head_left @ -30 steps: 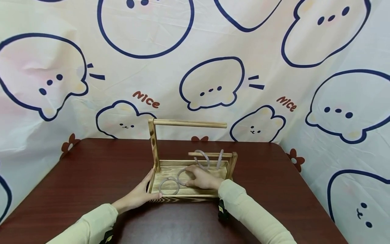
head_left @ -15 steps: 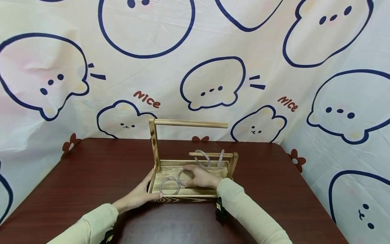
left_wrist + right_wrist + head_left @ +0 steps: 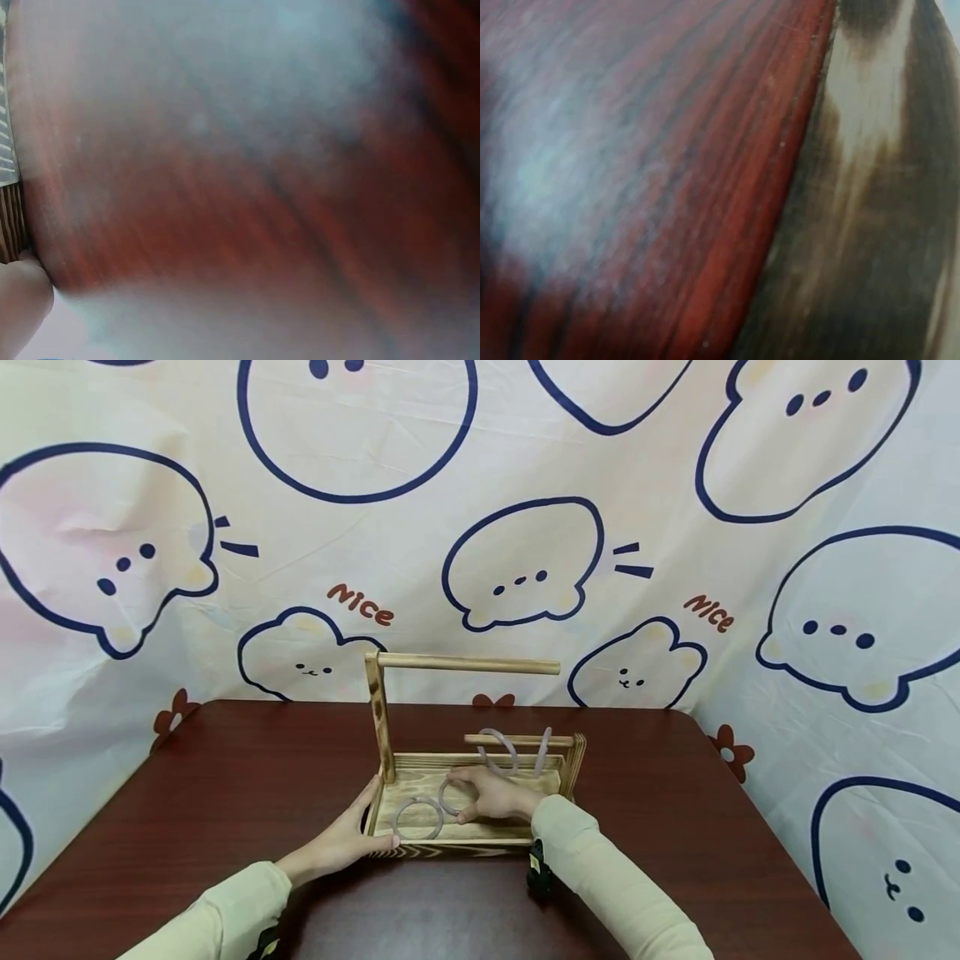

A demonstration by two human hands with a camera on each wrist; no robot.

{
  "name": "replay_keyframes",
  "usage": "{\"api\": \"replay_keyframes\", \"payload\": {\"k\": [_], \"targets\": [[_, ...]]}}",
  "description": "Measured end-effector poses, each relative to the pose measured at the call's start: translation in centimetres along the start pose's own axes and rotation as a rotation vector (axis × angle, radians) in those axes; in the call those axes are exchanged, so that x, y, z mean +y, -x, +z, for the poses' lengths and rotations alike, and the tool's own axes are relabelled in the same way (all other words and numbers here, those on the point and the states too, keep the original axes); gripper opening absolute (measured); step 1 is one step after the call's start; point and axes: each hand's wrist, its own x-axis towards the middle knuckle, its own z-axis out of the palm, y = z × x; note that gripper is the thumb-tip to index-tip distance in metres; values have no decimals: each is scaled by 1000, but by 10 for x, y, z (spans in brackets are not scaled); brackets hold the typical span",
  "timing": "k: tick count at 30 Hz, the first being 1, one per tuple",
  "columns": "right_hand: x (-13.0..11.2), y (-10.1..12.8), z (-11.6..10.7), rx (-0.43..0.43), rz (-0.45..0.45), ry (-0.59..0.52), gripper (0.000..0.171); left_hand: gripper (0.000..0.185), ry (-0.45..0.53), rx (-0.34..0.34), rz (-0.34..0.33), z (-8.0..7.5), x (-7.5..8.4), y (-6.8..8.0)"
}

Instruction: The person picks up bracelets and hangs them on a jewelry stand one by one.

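Note:
In the head view, my left hand [image 3: 341,833] grips the left front corner of a wooden bangle stand [image 3: 480,849], thumb on the front rim, fingers along the left side. My right hand [image 3: 497,793] reaches into its tray, thumb and fingers pinching a pale bangle [image 3: 441,795] across its ring. Just left of that, a second bangle [image 3: 417,799] lies flat. Two more, a tilted bangle [image 3: 513,755] and an edge-on bangle [image 3: 542,752], hang on the stand's short rod [image 3: 474,739]. The left wrist view shows a digit [image 3: 26,292] against the wood; the right shows no fingers.
A long upper rod [image 3: 465,663] extends rightward from the tall left post [image 3: 379,718], above the tray. The stand sits on a dark red-brown table [image 3: 262,777]. Behind and beside the table hangs a cartoon-printed cloth [image 3: 405,552].
My right hand has shifted slightly left, its thumb and fingers settling at the bangle. The left hand and the stand stay where they were.

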Motion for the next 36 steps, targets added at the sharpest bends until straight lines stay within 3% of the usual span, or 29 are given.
{"api": "replay_keyframes", "payload": {"k": [16,22,32,36], "targets": [[-3,2,1,88,23,162,75,107,-8,2,-18,0,-1,-1],[-7,2,4,158,16,230,78,107,-7,-3,-23,0,-1,-1],[-13,0,10,166,57,61,90,105,-18,-3,-24,-1,1,0],[-18,0,14,209,54,50,92,105,-14,-8,-23,-1,2,1]]}}
